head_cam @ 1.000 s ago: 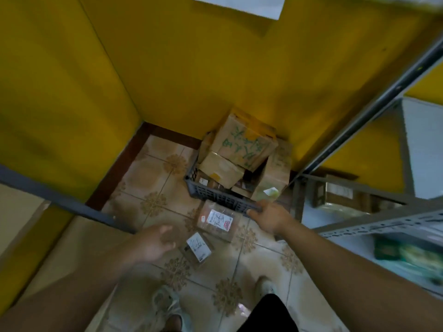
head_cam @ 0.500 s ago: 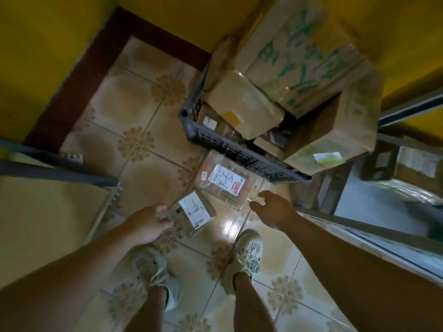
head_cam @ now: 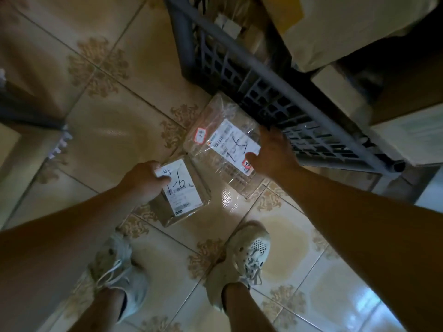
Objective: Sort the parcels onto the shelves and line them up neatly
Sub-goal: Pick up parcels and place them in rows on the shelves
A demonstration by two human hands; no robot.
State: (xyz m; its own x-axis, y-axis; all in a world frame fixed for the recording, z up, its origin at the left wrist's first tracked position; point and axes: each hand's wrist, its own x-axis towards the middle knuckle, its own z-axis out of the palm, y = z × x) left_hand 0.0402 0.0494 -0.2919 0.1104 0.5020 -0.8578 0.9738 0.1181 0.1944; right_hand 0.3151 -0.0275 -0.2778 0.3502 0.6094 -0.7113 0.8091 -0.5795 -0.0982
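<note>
- The left hand (head_cam: 143,179) grips the box (head_cam: 185,200) at its near left corner. The thumb lies across the top of the label and the fingers curl round the edge.
- The right hand (head_cam: 272,156) is spread over the right end of the bag (head_cam: 221,152). Its thumb is on the label and its fingers reach past the far edge; I cannot tell whether they have closed under it.
- Both parcels lie on the floor (head_cam: 115,130). The box is under the left hand and the bag just beyond it, under the right hand. They are edge to edge or nearly so.
- The crate (head_cam: 239,75) stands just past the right fingertips with the bag's far edge against its wall. Cartons (head_cam: 335,32) are piled inside it.
- The box looks small, stiff and light, so one hand should manage it. A hold across two opposite sides would be steadier than the corner, which lets it swing.
- The bag is clear, glossy film over something flat. It is likely light, but slippery and floppy.
- Pinching only the loose film could let the contents sag or slide, so it is better to clamp through the film onto the contents, thumb on top and fingers beneath.
- There is little room for fingers at the crate side. Drawing the bag a little towards the feet first would open up that edge.
- Both labels carry handwritten marks, probably shelf codes, so they are worth keeping face up.
</note>
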